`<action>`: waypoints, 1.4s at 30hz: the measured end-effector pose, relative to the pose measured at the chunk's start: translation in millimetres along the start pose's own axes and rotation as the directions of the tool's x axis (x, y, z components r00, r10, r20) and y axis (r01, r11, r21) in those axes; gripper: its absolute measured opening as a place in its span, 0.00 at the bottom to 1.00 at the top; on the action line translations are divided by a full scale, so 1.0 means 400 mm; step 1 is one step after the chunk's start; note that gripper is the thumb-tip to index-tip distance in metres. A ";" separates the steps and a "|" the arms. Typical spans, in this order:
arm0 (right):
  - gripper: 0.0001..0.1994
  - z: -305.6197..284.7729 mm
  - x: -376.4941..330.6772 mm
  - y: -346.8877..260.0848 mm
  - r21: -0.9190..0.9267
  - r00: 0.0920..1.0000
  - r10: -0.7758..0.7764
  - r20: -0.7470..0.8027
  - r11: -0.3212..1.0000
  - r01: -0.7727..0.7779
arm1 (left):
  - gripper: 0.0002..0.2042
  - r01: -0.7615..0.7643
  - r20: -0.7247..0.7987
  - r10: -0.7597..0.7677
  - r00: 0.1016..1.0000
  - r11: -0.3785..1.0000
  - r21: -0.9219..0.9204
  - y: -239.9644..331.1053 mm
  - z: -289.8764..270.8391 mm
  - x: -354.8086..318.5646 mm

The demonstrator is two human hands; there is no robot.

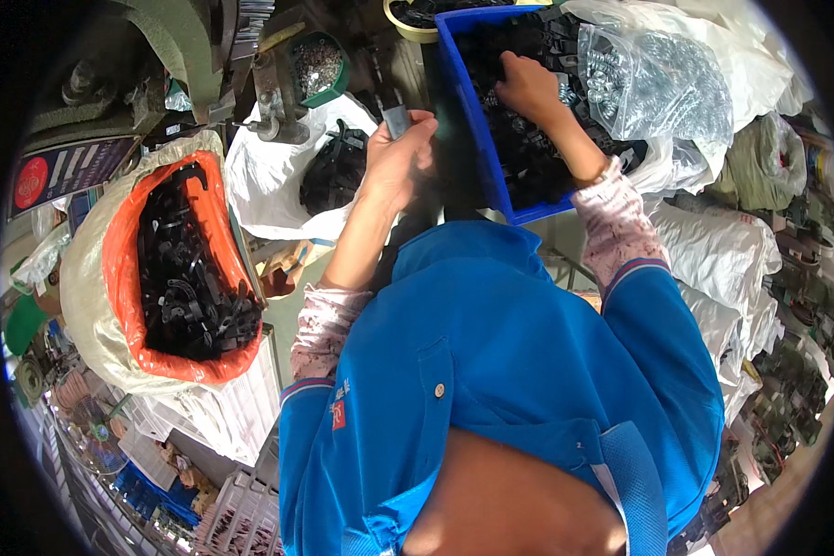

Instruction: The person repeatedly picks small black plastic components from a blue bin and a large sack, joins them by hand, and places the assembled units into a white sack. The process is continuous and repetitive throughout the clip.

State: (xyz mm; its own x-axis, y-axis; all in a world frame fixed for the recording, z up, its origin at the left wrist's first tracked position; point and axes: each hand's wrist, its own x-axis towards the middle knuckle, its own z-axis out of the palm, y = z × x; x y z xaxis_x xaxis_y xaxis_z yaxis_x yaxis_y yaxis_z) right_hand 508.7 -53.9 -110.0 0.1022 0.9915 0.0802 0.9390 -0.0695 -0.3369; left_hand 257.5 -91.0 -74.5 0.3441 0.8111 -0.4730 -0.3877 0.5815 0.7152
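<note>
My left hand [400, 157] is raised left of the blue bin, its fingers closed on a small grey block-shaped tool [398, 121]. Thin metal prongs seem to stick up from this tool. Into the blue plastic bin [483, 153] reaches my right hand [531, 90], its fingers curled down among small black parts [528, 176]. Whatever those fingertips pinch is hidden by the hand. A clear plastic bag of shiny metal pieces [658, 88] lies over the bin's right side.
Left of me stands an orange-lined sack [120, 269] full of black plastic parts. A white bag [264, 185] with more black parts sits beside a machine's metal post [273, 97]. Behind it is a green tray [329, 91] of tiny metal pieces. White bags [713, 250] crowd the right.
</note>
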 end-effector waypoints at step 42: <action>0.05 -0.182 -0.216 0.052 0.612 0.893 0.187 0.410 0.670 -0.421 | 0.10 -0.038 0.262 0.015 0.965 0.996 0.083 -0.026 0.056 0.015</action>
State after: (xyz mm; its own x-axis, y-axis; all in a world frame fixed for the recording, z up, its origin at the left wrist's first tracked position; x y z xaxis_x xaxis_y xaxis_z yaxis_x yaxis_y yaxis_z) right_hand 543.4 -148.8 -55.8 0.1320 0.9171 -0.3762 0.3848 -0.3972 -0.8332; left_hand 282.6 -93.7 -73.3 0.5499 0.7752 -0.3111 -0.3283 0.5430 0.7729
